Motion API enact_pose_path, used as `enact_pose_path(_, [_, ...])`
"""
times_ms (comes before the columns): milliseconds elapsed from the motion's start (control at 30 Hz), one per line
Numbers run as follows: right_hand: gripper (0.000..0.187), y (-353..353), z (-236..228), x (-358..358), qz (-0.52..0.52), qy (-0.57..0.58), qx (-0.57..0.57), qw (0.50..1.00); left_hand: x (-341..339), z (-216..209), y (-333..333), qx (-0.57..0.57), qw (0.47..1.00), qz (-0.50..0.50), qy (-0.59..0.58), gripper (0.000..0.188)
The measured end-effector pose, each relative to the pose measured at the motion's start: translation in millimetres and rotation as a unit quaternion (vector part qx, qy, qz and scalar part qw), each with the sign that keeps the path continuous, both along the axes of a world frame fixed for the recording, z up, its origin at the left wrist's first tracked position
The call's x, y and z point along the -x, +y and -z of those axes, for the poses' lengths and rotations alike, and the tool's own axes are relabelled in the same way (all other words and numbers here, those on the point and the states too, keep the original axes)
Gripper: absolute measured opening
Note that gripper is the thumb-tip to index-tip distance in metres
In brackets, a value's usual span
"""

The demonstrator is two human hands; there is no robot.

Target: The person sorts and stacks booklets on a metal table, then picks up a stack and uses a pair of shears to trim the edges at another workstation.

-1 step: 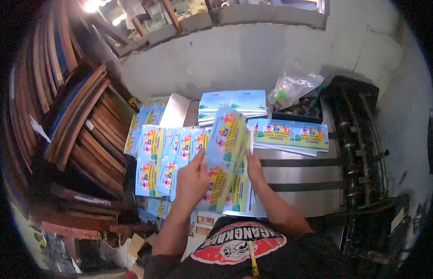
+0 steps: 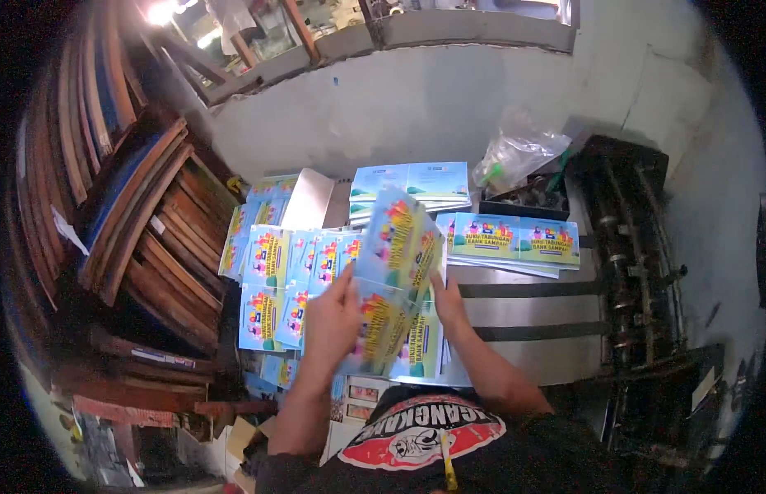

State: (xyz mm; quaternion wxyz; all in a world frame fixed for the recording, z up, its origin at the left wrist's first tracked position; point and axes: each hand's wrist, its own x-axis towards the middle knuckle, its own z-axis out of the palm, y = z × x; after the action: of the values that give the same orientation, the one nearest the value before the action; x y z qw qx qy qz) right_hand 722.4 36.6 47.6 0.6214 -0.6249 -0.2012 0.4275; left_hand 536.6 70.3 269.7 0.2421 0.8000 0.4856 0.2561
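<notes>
Tilted up in front of me is a printed booklet (image 2: 391, 263) with blue, yellow and green covers. My left hand (image 2: 332, 317) is closed on its left edge, thumb on the face. At its right edge my right hand (image 2: 449, 303) has its fingers curled against the booklet and the pile beneath; the exact grip is partly hidden. More booklets (image 2: 428, 337) with the same covers lie under the raised one. Left of my left hand, overlapping stacks of these booklets (image 2: 263, 284) cover the table.
Behind lie a stack of blue-green booklets (image 2: 409, 181) and, to the right, another stack (image 2: 514, 237). A clear plastic bag (image 2: 523, 152) rests on a dark tray (image 2: 527, 204). A black roller machine (image 2: 621, 263) stands right, wooden boards (image 2: 144, 222) left.
The raised booklet leans slightly more to the left, and its lower part has swung left with my left hand. My right hand is nearly where it was.
</notes>
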Motion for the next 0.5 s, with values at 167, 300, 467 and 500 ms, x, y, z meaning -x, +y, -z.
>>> enact_pose_path(167, [0.066,-9,-37,12,-0.020,-0.164,0.102,0.981,55,-17,61,-0.054,0.989,-0.119,-0.071,0.038])
enact_pose_path(300, [0.065,-3,-30,12,-0.019,-0.207,0.134,0.969,65,-4,76,-0.014,0.987,-0.099,-0.127,0.038])
enact_pose_path(467, [0.058,2,-2,-11,0.029,0.045,0.021,0.998,15,103,69,0.176,0.984,0.033,-0.018,0.044])
enact_pose_path(500, [0.058,1,-12,-5,0.010,0.144,-0.031,0.989,17,123,65,0.178,0.984,0.023,-0.023,0.044])
